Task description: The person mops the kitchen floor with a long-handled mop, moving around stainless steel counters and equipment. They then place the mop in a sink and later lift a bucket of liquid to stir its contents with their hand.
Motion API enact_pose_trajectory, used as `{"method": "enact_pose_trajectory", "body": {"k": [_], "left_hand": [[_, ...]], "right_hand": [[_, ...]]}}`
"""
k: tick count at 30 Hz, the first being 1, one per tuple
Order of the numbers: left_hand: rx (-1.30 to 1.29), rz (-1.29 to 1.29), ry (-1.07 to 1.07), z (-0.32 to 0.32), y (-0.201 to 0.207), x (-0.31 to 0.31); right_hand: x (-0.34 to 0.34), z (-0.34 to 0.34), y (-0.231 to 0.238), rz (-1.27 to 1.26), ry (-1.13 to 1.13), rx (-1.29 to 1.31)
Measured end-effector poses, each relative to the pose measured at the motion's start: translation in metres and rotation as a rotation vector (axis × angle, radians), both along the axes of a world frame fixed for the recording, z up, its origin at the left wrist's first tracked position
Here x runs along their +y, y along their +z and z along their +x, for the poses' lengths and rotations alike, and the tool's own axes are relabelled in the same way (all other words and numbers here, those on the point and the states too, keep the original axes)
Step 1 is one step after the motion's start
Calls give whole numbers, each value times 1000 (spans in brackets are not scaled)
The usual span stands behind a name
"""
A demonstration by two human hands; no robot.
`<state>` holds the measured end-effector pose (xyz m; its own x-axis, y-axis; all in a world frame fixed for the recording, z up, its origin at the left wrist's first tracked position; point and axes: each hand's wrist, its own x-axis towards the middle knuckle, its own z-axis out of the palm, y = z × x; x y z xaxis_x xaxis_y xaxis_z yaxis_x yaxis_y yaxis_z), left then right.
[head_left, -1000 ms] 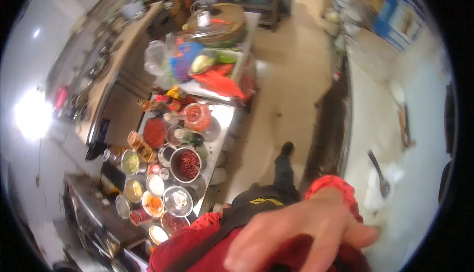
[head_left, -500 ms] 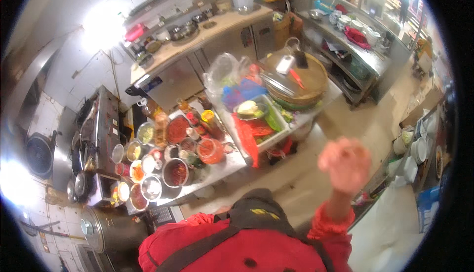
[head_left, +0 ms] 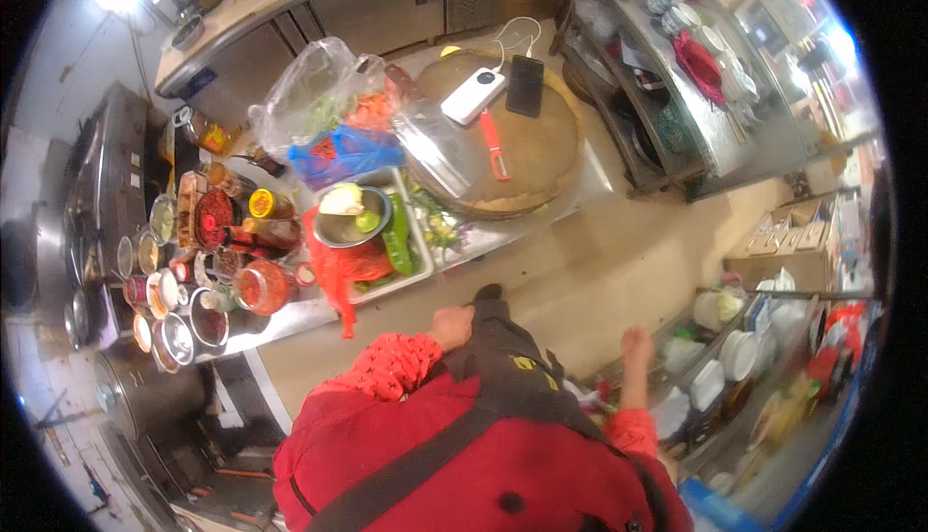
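My left hand (head_left: pixel 451 327) hangs in front of my dark apron (head_left: pixel 503 348), its fingers curled in and nothing visible in them. Out to the right, my right hand (head_left: pixel 635 346) is lowered beside the shelf of dishes, loosely fisted and slightly blurred, with no object showing in it. Ahead stands a round wooden chopping block (head_left: pixel 546 160). A white power bank (head_left: pixel 473 95) is cabled to a dark phone (head_left: pixel 525 86) on it, beside a red-handled peeler (head_left: pixel 493 143). Flat metal blades (head_left: pixel 435 157) lie at its left side.
Left of the block, a white tray (head_left: pixel 421 259) holds a metal bowl (head_left: pixel 333 230) and green peppers (head_left: pixel 397 237). Seasoning jars and pots crowd the left table, including a red-filled jar (head_left: pixel 264 287). A steel shelf (head_left: pixel 710 141) stands far right; stacked white dishes (head_left: pixel 739 355) are nearer right.
My right hand has dropped from its raised place near the camera. My left hand has come into clear view. The view has turned right and moved closer to the block.
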<state>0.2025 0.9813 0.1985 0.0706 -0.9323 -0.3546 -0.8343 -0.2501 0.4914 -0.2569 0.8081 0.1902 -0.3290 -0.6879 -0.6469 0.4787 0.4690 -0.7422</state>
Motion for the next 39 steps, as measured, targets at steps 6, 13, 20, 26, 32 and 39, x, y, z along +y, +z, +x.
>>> {"method": "enact_pose_trajectory", "body": {"k": [6, 13, 20, 26, 32, 39], "left_hand": [[4, 68, 80, -37, 22, -99], [42, 137, 307, -90, 29, -186], [-12, 142, 496, -178, 32, -304], [-99, 132, 590, -255, 48, -385], [-57, 274, 721, -278, 71, -443], [3, 69, 693, -267, 56, -533]], "right_hand": [[29, -149, -34, 505, -280, 176], [-130, -108, -45, 528, 330, 194], [-435, -74, -75, 241, 775, 237], [-622, -109, -79, 193, 735, 30], [-683, -84, -75, 283, 841, 60], [-698, 71, -29, 30, 1302, 84]]}}
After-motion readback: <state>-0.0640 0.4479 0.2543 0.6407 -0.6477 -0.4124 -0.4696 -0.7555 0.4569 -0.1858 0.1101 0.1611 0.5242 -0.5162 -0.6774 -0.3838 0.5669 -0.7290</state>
